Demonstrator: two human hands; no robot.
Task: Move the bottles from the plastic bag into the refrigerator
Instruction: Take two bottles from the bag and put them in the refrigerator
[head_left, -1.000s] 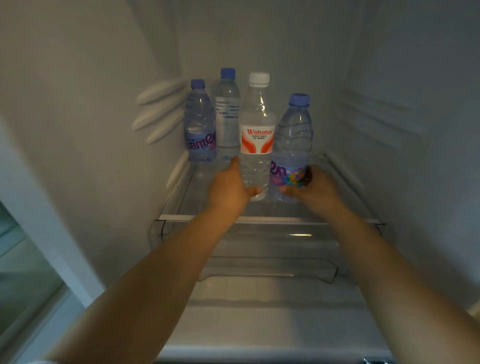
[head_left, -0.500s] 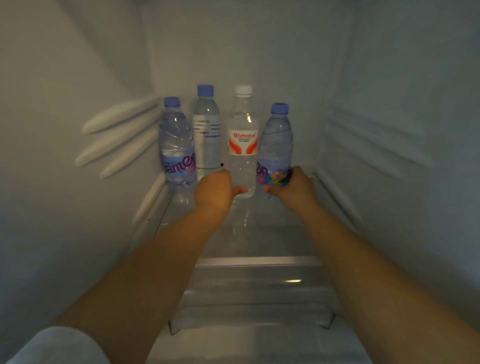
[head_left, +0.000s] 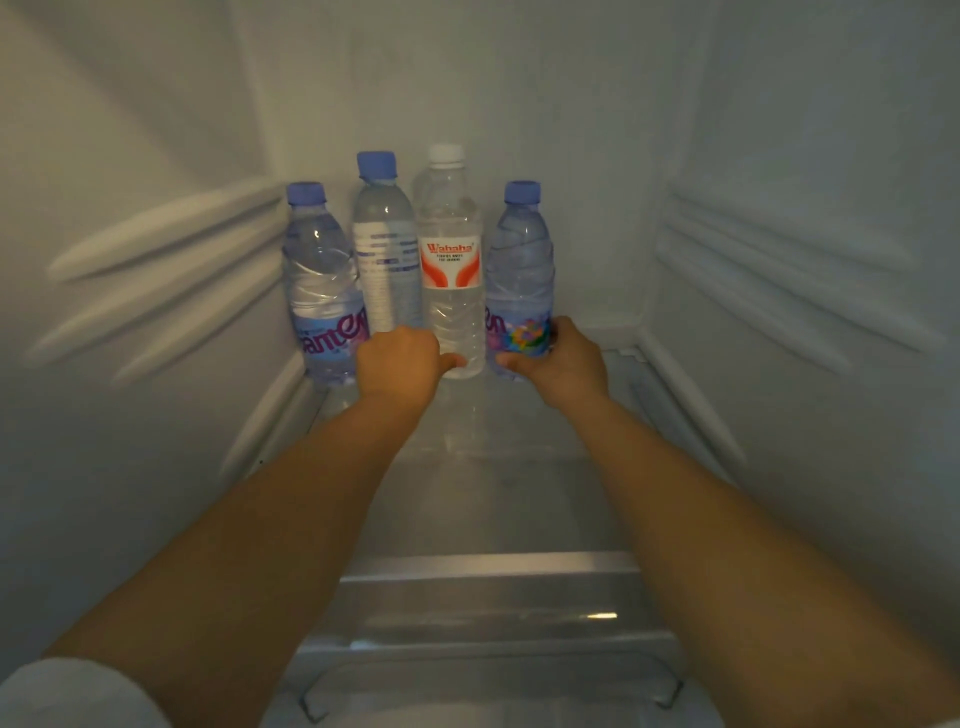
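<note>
Pushed deeper, white-capped bottle (head_left: 451, 260) in left hand (head_left: 397, 364), blue-capped bottle (head_left: 519, 280) in right hand (head_left: 563, 364).

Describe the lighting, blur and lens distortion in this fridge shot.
Head view: dim, bluish light inside the refrigerator; one small bright glint on the clear drawer front. The left-wall ribs look smeared, while the red-labelled bottle reads fairly sharp. Wide-angle stretch bows the side walls outward and enlarges the forearms near the lower corners; left hand and right hand look small by comparison.
</note>
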